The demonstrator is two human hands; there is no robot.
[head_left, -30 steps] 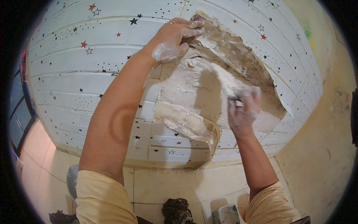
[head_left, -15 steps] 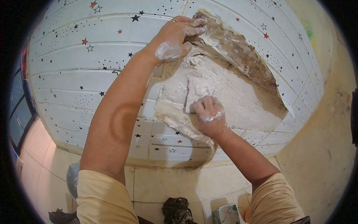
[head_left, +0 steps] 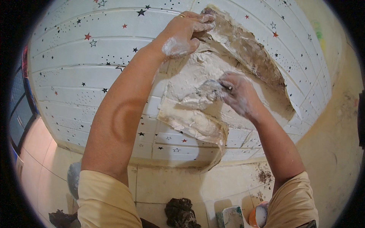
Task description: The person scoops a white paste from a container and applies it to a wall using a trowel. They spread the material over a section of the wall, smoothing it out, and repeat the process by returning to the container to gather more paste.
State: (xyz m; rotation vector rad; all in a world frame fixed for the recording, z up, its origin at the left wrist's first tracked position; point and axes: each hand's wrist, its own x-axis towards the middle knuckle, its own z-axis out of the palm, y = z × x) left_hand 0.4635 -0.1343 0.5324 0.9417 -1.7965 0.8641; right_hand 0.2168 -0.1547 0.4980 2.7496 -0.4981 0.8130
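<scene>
A wall covered in white panel wallpaper printed with stars has a torn opening, and white putty coats the surface inside it. At the opening's top, my left hand, smeared with white, grips the upper end of a peeled wallpaper flap with a brown, crusted back. My right hand is closed round a flat scraper loaded with putty, held at the coated area; its handle is mostly hidden and blurred. A lower wallpaper flap hangs folded down, putty on its back.
On the tiled floor lie a dark crumpled bundle, a whitish-green block-like thing and an orange container with white inside. A grey rounded object and dark scrap are at left. Brown crumbs dot the floor.
My right hand has moved up and to the right, turning the scraper, which was flat against the putty lower down. The left hand stays on the flap; the lower flap shows more fully.
</scene>
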